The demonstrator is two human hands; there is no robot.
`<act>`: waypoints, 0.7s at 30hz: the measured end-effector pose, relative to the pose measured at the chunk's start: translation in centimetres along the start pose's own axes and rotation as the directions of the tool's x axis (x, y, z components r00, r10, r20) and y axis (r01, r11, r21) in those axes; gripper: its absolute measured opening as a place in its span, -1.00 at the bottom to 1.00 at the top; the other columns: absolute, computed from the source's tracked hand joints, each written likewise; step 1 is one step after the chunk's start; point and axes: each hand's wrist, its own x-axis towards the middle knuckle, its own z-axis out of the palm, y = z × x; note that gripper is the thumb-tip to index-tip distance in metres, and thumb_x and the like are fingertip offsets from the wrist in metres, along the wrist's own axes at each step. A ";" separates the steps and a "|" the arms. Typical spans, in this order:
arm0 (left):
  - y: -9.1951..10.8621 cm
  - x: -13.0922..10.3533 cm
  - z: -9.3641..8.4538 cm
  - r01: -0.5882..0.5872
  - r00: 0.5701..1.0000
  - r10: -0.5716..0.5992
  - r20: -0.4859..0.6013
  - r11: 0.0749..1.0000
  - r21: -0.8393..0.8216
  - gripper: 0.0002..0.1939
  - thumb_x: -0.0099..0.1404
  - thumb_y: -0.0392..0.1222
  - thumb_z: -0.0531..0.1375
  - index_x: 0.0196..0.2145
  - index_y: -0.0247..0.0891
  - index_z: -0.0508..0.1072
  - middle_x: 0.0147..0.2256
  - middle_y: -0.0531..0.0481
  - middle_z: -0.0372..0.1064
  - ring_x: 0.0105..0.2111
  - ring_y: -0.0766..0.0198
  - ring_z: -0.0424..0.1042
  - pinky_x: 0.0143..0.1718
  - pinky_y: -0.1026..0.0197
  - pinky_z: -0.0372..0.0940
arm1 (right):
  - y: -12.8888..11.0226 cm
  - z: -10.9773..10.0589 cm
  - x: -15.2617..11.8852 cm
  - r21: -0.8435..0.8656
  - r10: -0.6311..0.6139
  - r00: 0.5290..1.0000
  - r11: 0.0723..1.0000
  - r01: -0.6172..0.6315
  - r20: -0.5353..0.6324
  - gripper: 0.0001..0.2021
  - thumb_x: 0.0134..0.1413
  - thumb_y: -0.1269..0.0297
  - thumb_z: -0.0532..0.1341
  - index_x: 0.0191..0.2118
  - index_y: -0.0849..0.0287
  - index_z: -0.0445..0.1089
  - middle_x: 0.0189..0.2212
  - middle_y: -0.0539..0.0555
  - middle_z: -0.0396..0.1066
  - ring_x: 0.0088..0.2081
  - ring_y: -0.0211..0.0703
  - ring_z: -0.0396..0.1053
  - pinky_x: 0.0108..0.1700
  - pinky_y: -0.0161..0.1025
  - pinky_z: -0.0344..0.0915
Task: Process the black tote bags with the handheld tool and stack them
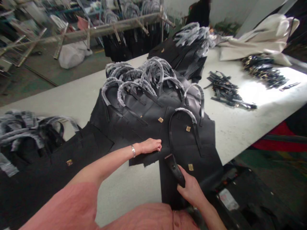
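Note:
My right hand (190,188) is wrapped round a black hair clipper (176,171), its head pointing up and left over a black leather bag panel (207,140). That panel carries gold metal plates and a curved handle (184,112) partly wrapped in whitish film. To the left, my left hand (151,146) rests on the black leather with its fingers curled closed at the panel's left edge. Whatever is between those fingers, if anything, is hidden. Beyond both hands lies a pile of black panels with film-wrapped handles (144,76).
More wrapped handles (24,131) lie on black panels at the left. Small black straps (225,89) and pieces with gold fittings (261,70) are heaped at the right of the pale table (251,127). Beige cloth (256,41) lies at the back right; a metal rack (100,30) stands behind.

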 end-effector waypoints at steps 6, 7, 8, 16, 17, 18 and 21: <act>-0.1 -0.2 0.6 0.157 0.963 -0.194 -0.188 0.968 -0.194 -0.72 0.43 -0.08 0.10 -0.38 -0.26 0.44 -0.33 0.03 0.29 -0.36 0.34 0.36 -0.27 0.31 0.27 | 0.1 1.0 0.6 -0.046 -0.052 0.997 0.998 0.049 -0.053 -0.25 -0.12 0.40 0.09 0.30 0.41 0.14 -0.04 0.28 0.51 -0.06 0.08 0.51 0.02 -0.07 0.41; 0.0 -0.2 0.8 0.183 0.947 -0.234 -0.220 0.956 -0.229 -0.72 0.43 -0.08 0.09 -0.38 -0.27 0.43 -0.34 0.03 0.30 -0.39 0.36 0.37 -0.30 0.32 0.28 | 0.0 1.1 0.7 -0.044 -0.064 0.996 0.997 0.061 -0.059 -0.25 -0.12 0.40 0.09 0.29 0.42 0.15 -0.04 0.29 0.51 -0.06 0.09 0.51 0.00 -0.06 0.42; 0.0 -0.2 1.0 0.206 0.930 -0.271 -0.247 0.943 -0.262 -0.71 0.43 -0.08 0.08 -0.38 -0.28 0.42 -0.33 0.04 0.30 -0.43 0.38 0.37 -0.35 0.33 0.29 | -0.1 1.2 0.8 -0.042 -0.072 0.996 0.997 0.069 -0.060 -0.26 -0.13 0.40 0.08 0.29 0.42 0.15 -0.04 0.29 0.51 -0.07 0.10 0.52 -0.02 -0.06 0.43; 3.8 -3.3 6.3 0.333 0.679 -0.486 -0.550 0.872 -0.360 -0.64 0.50 -0.12 -0.07 -0.31 -0.30 0.42 -0.30 -0.05 0.34 -0.34 0.31 0.42 -0.29 0.25 0.34 | -1.2 0.7 1.8 -0.070 -0.026 1.000 0.997 0.027 0.005 -0.26 -0.08 0.36 0.07 0.30 0.46 0.12 -0.08 0.32 0.51 -0.13 0.09 0.53 -0.07 -0.07 0.41; 4.6 -4.1 7.7 0.313 0.688 -0.441 -0.576 0.897 -0.313 -0.67 0.50 -0.10 -0.03 -0.29 -0.29 0.44 -0.25 -0.08 0.37 -0.26 0.26 0.42 -0.21 0.21 0.35 | -1.5 0.5 1.8 -0.080 -0.014 1.000 0.997 0.016 0.025 -0.27 -0.05 0.35 0.07 0.31 0.48 0.10 -0.08 0.34 0.51 -0.13 0.11 0.53 -0.08 -0.06 0.41; 5.3 -4.7 9.2 0.280 0.724 -0.363 -0.587 0.932 -0.231 -0.71 0.48 -0.08 0.03 -0.24 -0.28 0.47 -0.20 -0.11 0.39 -0.17 0.21 0.41 -0.12 0.16 0.33 | -1.9 0.4 1.9 -0.094 0.000 0.999 0.996 0.005 0.049 -0.27 -0.02 0.35 0.07 0.32 0.50 0.07 -0.09 0.37 0.51 -0.13 0.14 0.53 -0.09 -0.05 0.40; 6.6 -5.9 13.0 0.237 0.825 -0.162 -0.542 0.969 0.072 -0.73 0.45 -0.06 0.11 -0.01 -0.23 0.45 -0.03 -0.16 0.40 -0.04 0.12 0.34 -0.04 0.06 0.28 | -3.7 -0.2 2.5 -0.149 0.054 0.991 0.988 -0.036 0.120 -0.28 0.08 0.30 0.09 0.34 0.52 -0.03 -0.17 0.39 0.53 -0.16 0.18 0.54 -0.14 -0.07 0.39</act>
